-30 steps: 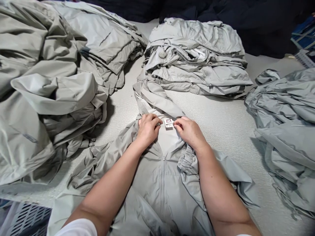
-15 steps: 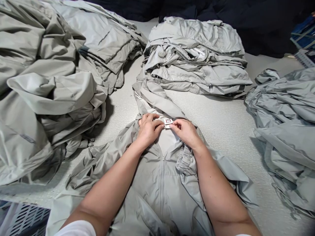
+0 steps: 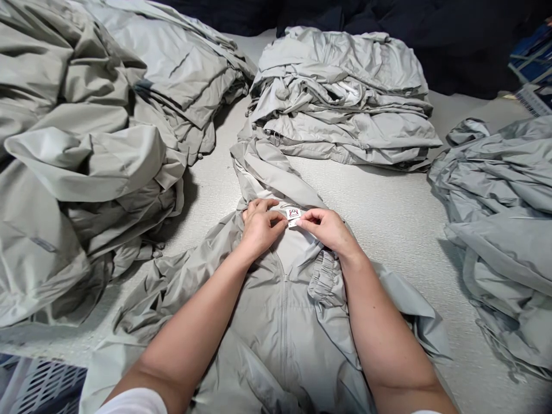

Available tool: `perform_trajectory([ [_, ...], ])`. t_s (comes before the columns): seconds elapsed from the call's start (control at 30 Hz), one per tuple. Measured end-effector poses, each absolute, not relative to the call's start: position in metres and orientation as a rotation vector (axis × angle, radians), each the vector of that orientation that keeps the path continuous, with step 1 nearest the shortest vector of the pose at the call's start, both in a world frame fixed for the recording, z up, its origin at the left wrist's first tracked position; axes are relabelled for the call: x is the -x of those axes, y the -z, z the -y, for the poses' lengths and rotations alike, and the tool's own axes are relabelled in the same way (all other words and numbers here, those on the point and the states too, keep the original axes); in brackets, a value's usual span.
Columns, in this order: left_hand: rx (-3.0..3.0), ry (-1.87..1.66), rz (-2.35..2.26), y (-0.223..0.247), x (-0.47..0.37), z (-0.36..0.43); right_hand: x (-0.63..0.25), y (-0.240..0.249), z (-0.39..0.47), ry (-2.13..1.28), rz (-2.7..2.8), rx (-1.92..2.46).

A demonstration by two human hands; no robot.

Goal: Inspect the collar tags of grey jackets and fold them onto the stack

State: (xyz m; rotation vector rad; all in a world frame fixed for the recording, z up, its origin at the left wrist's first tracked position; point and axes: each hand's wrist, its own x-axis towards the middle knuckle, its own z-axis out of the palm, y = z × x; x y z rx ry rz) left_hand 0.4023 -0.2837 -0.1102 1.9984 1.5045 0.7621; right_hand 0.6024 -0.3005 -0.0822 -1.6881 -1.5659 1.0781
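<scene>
Included, on a pale table [image 3: 379,195], a stack of grey garments [image 3: 345,98] at back centre, a loose heap [image 3: 90,164] at left with a paler pile [image 3: 185,63] behind, and a further heap [image 3: 504,201] at right. Showed also dark cloth [image 3: 466,52] along the back and, at lower left, a white slotted crate [image 3: 21,376].

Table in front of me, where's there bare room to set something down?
The widest bare patch of table lies between the jacket, the back stack and the right pile. A narrower strip runs between jacket and left heap. Crowded: the left side and front middle, plus around the label, between left hand and right hand.
</scene>
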Motion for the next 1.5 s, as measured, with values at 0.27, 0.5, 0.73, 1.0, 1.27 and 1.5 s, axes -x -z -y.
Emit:
perform_trajectory([
  [0.27,-2.024,-0.704,-1.427,0.103,-0.391,0.278,-0.600,0.092,0.300,-0.925,1.722,1.771],
  [0.5,-2.169,-0.656,-1.320,0.099,-0.359,0.266,-0.599,0.077,0.302,-0.751,1.897,1.866],
  [0.73,-2.105,-0.869,-1.395,0.078,-0.359,0.267,-0.607,0.057,0.311,-0.517,2.157,1.976],
  [1.0,-1.434,-0.974,-1.154,0.089,-0.393,0.277,-0.597,0.034,0.321,-0.373,2.283,2.190],
  [1.27,-1.853,-0.977,-1.359,0.115,-0.389,0.269,-0.597,0.029,0.325,-0.348,2.323,2.314],
  [1.5,-1.666,-1.041,-1.345,0.109,-0.389,0.269,-0.603,0.031,0.322,-0.434,2.113,2.243],
])
